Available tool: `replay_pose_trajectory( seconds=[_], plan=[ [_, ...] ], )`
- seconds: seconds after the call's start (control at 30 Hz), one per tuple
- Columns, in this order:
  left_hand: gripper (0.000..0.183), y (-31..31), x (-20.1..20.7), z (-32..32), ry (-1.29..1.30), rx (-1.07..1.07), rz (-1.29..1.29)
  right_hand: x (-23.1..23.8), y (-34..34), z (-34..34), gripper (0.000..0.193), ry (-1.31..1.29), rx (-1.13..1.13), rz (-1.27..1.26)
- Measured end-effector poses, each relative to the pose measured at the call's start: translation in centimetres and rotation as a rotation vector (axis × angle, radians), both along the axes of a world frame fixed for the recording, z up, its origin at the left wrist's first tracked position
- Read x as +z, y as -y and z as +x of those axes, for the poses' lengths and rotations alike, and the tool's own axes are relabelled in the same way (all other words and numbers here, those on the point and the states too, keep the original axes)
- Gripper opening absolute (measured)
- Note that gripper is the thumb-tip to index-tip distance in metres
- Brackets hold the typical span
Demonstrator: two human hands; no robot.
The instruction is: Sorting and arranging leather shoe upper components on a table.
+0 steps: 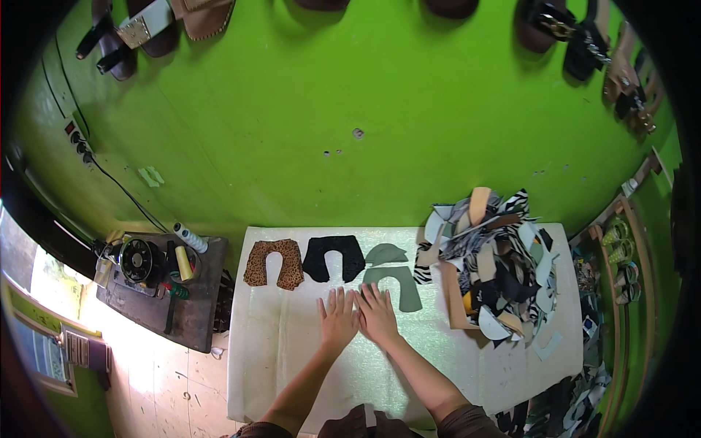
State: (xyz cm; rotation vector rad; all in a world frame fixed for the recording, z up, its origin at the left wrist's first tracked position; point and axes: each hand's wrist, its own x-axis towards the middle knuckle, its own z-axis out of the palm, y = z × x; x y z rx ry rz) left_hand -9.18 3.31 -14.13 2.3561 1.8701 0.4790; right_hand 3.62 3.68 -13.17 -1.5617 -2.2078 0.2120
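Both hands lie palm down over the white-covered table (285, 336), fingers stretched out and holding nothing. My left hand (339, 321) rests on the cover below the black U-shaped piece (316, 261), apart from it. Beside it, my right hand (377, 317) has its fingertips at the lower left leg of a grey-green U-shaped piece (410, 292), partly hiding that leg. Just above this piece sits a smaller grey-green half-round piece (385, 253). Farthest left in the row is a leopard-print U-shaped piece (256, 269). Whether these are leather or fabric I cannot tell.
A heap of mixed scraps (504, 270) spills over a cardboard box (456, 303) on the table's right. At left, a dark sewing-machine table (197, 317) carries a black handwheel (139, 260) and thread cones (190, 237). Sandals (580, 55) hang on the green wall; shelves (621, 292) stand right.
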Motion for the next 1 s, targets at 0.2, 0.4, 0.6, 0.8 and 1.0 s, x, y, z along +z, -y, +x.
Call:
replay_pose_trajectory(
  seconds=[0.2, 0.4, 0.6, 0.8, 1.0],
  plan=[
    [0.052, 4.0, 1.7, 3.6, 0.025, -0.086, -0.073, 0.7, 4.5, 4.2, 0.045, -0.008, -0.052, 0.033],
    [0.058, 6.0, 2.9, 7.4, -0.139, -0.106, 0.012, 2.3, 7.4, 7.7, 0.041, 0.011, -0.116, -0.004],
    [0.060, 8.7, 4.4, 10.8, -0.163, -0.145, -0.009, 3.7, 10.6, 11.3, 0.042, 0.044, -0.109, 0.030],
    [0.060, 10.6, 5.1, 14.6, -0.052, -0.200, 0.015, 4.2, 13.7, 14.4, 0.040, 0.024, -0.012, 0.032],
    [0.057, 11.3, 6.3, 17.8, -0.029, -0.219, 0.091, 6.2, 15.2, 17.5, 0.027, -0.035, -0.055, 0.205]
  ],
)
